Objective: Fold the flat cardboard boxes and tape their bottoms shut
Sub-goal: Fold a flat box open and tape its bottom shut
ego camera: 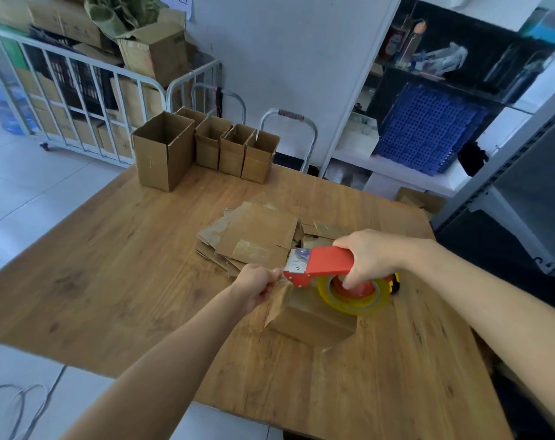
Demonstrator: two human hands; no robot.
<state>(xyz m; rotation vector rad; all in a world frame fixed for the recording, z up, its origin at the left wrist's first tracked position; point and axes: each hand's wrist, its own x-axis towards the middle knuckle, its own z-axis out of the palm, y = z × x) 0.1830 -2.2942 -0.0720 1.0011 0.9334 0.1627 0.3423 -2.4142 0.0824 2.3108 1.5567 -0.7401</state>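
One folded box (311, 322) stands near centre, bottom flaps up. Red tape dispenser (327, 262) sits over its far edge, yellowish tape roll (355, 300) lying flat above it. Flat boxes (254, 239) lie stacked just beyond (edges uneven). Five open folded boxes (206, 147) line the far edge.

Brown folded cardboard box (308, 322) sits mid rectangular wooden table (111, 281), red handheld tape dispenser (327, 262) over it. Stack of flat brown cardboard sheets (254, 236) just behind. Row of open upright cardboard boxes (238, 147) at far edge; white metal railed cart (89, 77) behind-left, white shelving unit (406, 168) behind-right.
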